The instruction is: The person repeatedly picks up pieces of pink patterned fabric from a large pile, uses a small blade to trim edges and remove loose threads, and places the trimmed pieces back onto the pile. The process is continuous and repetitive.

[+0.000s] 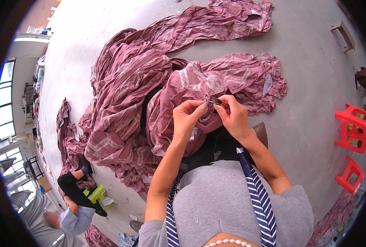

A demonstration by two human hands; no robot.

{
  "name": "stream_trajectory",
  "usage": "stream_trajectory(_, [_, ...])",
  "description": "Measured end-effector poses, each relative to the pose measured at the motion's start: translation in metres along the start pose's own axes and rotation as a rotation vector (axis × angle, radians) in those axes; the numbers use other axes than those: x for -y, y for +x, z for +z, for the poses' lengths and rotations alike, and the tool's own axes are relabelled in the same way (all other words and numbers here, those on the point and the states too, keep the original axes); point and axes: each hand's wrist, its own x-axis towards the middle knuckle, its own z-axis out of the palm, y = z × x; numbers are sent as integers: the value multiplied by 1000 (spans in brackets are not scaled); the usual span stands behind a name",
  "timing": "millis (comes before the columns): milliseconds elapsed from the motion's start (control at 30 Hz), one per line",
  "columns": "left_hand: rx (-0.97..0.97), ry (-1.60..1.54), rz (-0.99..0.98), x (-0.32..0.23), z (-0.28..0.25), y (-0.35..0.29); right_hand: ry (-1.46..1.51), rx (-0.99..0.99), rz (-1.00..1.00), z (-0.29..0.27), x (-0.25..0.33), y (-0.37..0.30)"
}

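Observation:
Dusty-pink cloth with white patterned bands [191,80] lies gathered over my lap and spreads onto the floor ahead. My left hand [187,117] pinches a bit of this cloth between thumb and forefinger. Close beside it, my right hand [234,117] is closed around a small dark tool [215,100], which looks like thread snips. The tool's tip points toward the pinched cloth; whether its blades touch it is too small to tell. A white label [193,134] shows on the cloth below my left hand.
More pink cloth [121,90] is heaped to the left, with long stretches reaching far and right. Red plastic stools [353,128] and a small wooden stool [344,36] stand at the right. At lower left, a person [78,218] sits near a green stool [96,195].

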Motion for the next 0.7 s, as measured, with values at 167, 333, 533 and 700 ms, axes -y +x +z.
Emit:
stream_trajectory(167, [5, 97, 90, 1, 3, -3, 11, -21, -18, 3, -2, 2])
stream_trajectory(333, [9, 93, 118, 1, 5, -3, -36, -1, -39, 2, -5, 1])
stream_trajectory(533, [4, 60, 38, -1, 1, -4, 554, -70, 325, -2, -24, 6])
stream_trajectory(700, [24, -131, -43, -5, -4, -3, 735, -101, 455, -6, -36, 8])
